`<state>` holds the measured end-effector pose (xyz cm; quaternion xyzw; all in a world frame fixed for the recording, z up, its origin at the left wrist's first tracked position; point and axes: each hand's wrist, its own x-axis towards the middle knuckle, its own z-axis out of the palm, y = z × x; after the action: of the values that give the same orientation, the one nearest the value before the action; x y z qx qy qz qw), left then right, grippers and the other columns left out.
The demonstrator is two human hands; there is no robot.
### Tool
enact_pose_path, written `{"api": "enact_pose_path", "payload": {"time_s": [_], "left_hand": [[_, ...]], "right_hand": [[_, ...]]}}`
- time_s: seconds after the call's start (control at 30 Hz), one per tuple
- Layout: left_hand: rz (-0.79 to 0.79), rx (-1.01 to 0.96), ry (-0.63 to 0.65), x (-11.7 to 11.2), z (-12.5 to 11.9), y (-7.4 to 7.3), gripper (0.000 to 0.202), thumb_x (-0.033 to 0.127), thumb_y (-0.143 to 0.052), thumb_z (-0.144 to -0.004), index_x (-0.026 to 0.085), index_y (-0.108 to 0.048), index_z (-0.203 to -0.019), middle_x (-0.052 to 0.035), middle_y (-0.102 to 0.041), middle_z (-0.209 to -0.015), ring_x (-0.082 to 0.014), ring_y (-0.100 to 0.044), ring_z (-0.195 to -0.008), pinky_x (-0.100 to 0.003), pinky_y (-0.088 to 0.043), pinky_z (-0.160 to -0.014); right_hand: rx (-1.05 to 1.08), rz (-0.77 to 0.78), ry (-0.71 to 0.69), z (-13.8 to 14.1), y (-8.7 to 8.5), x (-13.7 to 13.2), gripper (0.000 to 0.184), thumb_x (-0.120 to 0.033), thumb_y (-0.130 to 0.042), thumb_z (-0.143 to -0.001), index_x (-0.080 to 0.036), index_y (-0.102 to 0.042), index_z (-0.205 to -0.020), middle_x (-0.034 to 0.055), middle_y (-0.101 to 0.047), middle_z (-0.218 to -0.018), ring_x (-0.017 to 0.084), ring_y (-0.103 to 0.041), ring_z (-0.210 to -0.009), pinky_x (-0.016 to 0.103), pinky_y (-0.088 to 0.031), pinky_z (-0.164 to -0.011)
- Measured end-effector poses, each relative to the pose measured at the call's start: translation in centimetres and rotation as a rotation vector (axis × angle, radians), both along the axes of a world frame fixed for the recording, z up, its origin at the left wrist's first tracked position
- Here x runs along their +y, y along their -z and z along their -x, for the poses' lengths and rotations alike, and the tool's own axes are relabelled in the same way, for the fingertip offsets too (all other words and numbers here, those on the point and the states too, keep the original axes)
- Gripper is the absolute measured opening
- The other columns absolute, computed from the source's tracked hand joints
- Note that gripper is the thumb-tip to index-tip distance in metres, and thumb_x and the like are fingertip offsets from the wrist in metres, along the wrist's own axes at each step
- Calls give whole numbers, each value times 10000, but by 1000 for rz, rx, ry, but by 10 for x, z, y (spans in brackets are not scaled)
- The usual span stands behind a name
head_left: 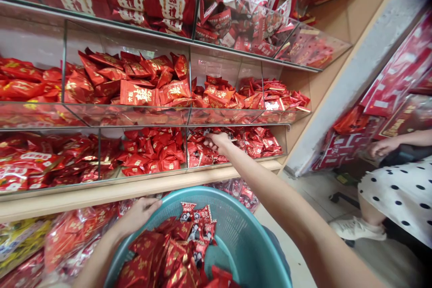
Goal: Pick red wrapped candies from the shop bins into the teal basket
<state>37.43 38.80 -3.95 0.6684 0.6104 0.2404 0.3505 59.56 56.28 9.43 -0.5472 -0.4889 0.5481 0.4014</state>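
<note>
At lower centre of the head view, the left hand (140, 213) rests at the rim of the basket (248, 229), likely steadying it; grip tightness unclear. At centre, the right hand (219, 141) reaches over the shelf (94, 192) edge into packets (199, 155); I cannot tell whether its grip holds any. The opening looks low.

**Slick and shiny, with a few dull patches**

From here, the packets (175, 256) look like glossy, crinkled film, their print glinting like metal foil. The tub (263, 252) is smooth plastic, finely perforated near the rim. Clear, hard panels (141, 116), glass or acrylic, I can't tell, throw reflections. The shelf edge (101, 194) looks like smooth, low-sheen wood. Clear plastic bags (72, 234) shine beneath. The wall (317, 130) seems matt and roughish; the skirt (398, 195), matt cloth.
</note>
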Motion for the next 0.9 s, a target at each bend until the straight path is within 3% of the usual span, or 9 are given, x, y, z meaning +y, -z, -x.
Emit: {"api": "enact_pose_path", "payload": {"time_s": [0.17,0.4,0.73,0.9], "left_hand": [[-3,14,4,0,1,1,425,521,-339,-798,172,-494,-614,17,-460,-580,-155,-428,-585,-248,-356,-590],[-12,21,3,0,0,-2,421,516,-354,-798,170,-525,-628,12,-519,-597,-170,-474,-613,-249,-380,-613],[-19,39,-8,0,2,0,448,502,-364,-797,154,-623,-684,-12,-618,-658,-198,-543,-655,-261,-416,-623],[-33,43,-19,0,1,-2,463,509,-375,-787,157,-673,-753,-21,-666,-732,-219,-576,-720,-269,-431,-666]], "right_hand": [[45,2,-53,0,8,-11,215,-56,-476,-800,-110,-496,-593,-28,-532,-407,5,-335,-275,111,-199,-252],[71,-84,-107,-1,22,-26,210,-77,-464,-823,-125,-497,-622,-41,-542,-453,17,-408,-312,115,-288,-286],[56,-228,-165,-7,19,-26,202,-84,-472,-819,-147,-473,-627,-56,-538,-448,31,-430,-316,130,-282,-292],[75,-366,-236,-25,15,-35,112,-172,-517,-801,-152,-497,-692,-61,-544,-492,40,-453,-348,133,-299,-314]]}}
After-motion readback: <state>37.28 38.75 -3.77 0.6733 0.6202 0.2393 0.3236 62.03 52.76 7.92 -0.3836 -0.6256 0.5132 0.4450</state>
